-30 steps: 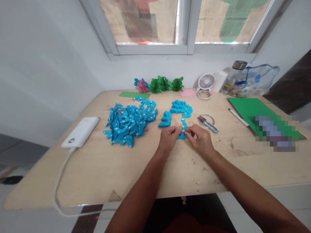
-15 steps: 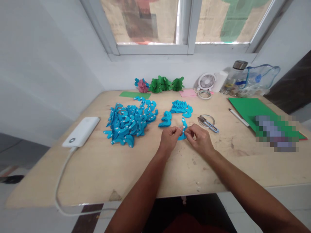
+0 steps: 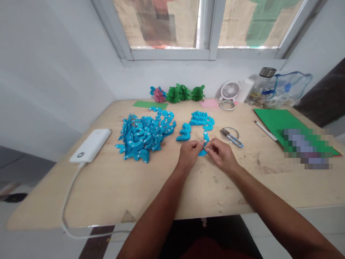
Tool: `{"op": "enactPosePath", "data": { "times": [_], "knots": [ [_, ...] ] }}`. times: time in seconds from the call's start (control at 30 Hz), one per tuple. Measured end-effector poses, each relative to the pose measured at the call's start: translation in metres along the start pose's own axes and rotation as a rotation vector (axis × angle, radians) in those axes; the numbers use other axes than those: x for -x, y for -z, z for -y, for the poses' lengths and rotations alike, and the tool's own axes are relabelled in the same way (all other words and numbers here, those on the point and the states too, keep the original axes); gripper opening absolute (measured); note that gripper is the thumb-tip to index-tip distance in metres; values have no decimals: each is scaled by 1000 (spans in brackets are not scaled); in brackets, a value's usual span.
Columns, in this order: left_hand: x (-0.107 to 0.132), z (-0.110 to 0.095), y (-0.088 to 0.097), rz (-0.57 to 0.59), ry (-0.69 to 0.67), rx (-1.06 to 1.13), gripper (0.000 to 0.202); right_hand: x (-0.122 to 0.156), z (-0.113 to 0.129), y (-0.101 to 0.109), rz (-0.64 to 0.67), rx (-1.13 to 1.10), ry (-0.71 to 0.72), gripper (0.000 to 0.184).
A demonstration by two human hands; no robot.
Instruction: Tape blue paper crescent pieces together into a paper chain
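My left hand [image 3: 188, 154] and my right hand [image 3: 221, 154] meet over the middle of the wooden table [image 3: 151, 187], both pinched on one small blue paper cut-out [image 3: 205, 141] held between the fingertips. Just beyond my fingers lie two small stacks of the same blue shapes [image 3: 201, 119]. A large heap of blue cut-outs with white tabs [image 3: 144, 135] lies to the left of my left hand.
Small scissors [image 3: 232, 137] on a tape ring lie right of my right hand. A white power bank [image 3: 91, 145] with a cable sits at the left. Green paper sheets [image 3: 280, 124], a pen [image 3: 265, 130], a mini fan [image 3: 229, 90], a bottle and green and pink paper flowers [image 3: 178, 93] line the back.
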State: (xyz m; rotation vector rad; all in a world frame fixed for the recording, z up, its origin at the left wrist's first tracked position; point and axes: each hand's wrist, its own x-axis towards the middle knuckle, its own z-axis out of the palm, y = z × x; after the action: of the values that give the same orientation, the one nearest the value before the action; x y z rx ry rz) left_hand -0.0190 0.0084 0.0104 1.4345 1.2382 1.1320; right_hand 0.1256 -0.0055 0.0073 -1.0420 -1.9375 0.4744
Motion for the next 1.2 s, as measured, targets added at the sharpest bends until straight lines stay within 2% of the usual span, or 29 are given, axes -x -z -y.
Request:
{"op": "enactPosePath", "data": {
  "times": [0.1, 0.33, 0.5, 0.77, 1.2],
  "knots": [
    [-1, 0, 1, -13, 3, 0, 33, 0, 1, 0, 14, -46, -29, 8],
    [-1, 2, 1, -3, 23, 2, 33, -3, -1, -1, -90, -286, -274, 12],
    [-1, 2, 1, 0, 13, 11, 32, -6, 0, 0, -68, -436, -388, 19],
    [0, 1, 0, -1, 13, 8, 31, -7, -3, -2, -40, -479, -465, 19],
    [1, 2, -1, -2, 19, -15, 31, -5, -11, -9, -98, -482, -502, 20]
  ]
}}
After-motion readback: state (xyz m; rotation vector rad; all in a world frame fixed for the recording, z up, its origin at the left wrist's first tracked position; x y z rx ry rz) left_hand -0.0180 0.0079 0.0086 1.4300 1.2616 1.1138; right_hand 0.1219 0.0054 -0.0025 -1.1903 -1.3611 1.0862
